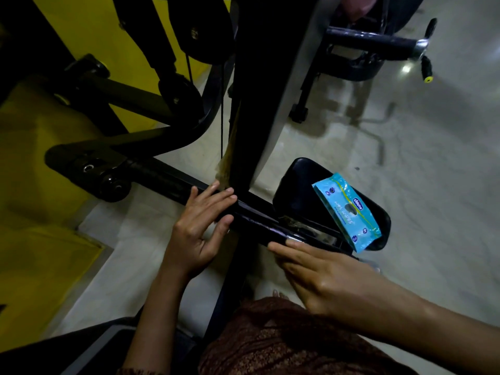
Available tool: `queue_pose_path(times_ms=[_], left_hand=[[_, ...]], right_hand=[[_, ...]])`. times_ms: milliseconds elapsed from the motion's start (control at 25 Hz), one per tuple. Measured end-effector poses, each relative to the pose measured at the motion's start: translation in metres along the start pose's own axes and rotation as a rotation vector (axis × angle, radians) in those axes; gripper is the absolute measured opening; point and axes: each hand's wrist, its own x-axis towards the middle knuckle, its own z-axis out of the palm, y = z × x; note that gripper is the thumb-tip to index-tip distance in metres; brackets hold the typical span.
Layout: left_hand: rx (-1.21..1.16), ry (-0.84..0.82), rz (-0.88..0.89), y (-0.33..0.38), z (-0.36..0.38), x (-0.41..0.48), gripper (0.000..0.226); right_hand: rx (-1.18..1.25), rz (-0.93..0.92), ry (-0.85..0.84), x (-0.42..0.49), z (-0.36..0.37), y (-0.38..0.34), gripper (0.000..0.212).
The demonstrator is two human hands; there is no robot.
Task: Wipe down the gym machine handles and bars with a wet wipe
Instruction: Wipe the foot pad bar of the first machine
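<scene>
Head view: left hand [200,228] lies straight-fingered across the black bar [259,220], right hand [311,269] touches it likewise, neither gripping (no wipe visible in either). Wipes pack [347,212] perches at the edge of the seat pad [297,180]; a knock from the right hand could drop it.

A pale, glossy floor [405,147] filled the right and centre of the frame, with a bright spot of reflected light at the upper right. A yellow wall [89,25] stood at the upper left, and a yellow mat [40,253] lay along the left edge. Brown patterned cloth [284,342] covered the bottom centre. A thin black cable [221,117] hung beside a dark pulley wheel [180,93].
</scene>
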Motion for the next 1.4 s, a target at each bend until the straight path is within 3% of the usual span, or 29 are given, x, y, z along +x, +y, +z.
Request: queue_pose_path(times_ms=[120, 280, 400, 680, 800, 920, 1040, 1160, 1240, 1320, 1400], left_hand=[[-0.003, 0.011, -0.006, 0.001, 0.001, 0.0, 0.034], [0.047, 0.011, 0.023, 0.007, 0.002, 0.0, 0.033], [0.066, -0.017, 0.089, 0.014, 0.004, 0.003, 0.033], [0.046, -0.08, 0.165, 0.036, 0.022, 0.004, 0.035], [0.037, -0.082, 0.151, 0.034, 0.022, 0.004, 0.033], [0.045, -0.083, 0.152, 0.033, 0.022, 0.004, 0.033], [0.046, -0.066, 0.146, 0.034, 0.023, 0.004, 0.032], [0.047, -0.049, 0.142, 0.035, 0.024, 0.004, 0.032], [0.049, -0.051, 0.143, 0.035, 0.024, 0.004, 0.032], [0.043, -0.056, 0.144, 0.034, 0.024, 0.004, 0.032], [0.035, -0.07, 0.148, 0.034, 0.022, 0.004, 0.034]], right_hand=[[0.225, 0.089, 0.023, -0.024, -0.028, 0.014, 0.043], [0.634, 0.398, 0.277, 0.001, -0.036, 0.039, 0.033], [0.8, 0.413, 0.169, 0.02, -0.012, 0.036, 0.024], [0.808, 0.535, -0.301, -0.061, -0.04, 0.076, 0.023], [0.883, 0.574, -0.104, -0.034, -0.041, 0.063, 0.029], [0.899, 0.516, -0.034, -0.008, -0.025, 0.04, 0.041], [0.899, 0.515, -0.111, -0.039, -0.029, 0.041, 0.027], [0.699, 0.564, -0.239, -0.068, -0.06, 0.052, 0.007], [0.692, 0.67, -0.094, -0.061, -0.068, 0.054, 0.019], [0.738, 0.759, 0.228, -0.031, -0.058, 0.045, 0.026], [0.666, 0.653, 0.271, -0.002, -0.034, 0.022, 0.028]])
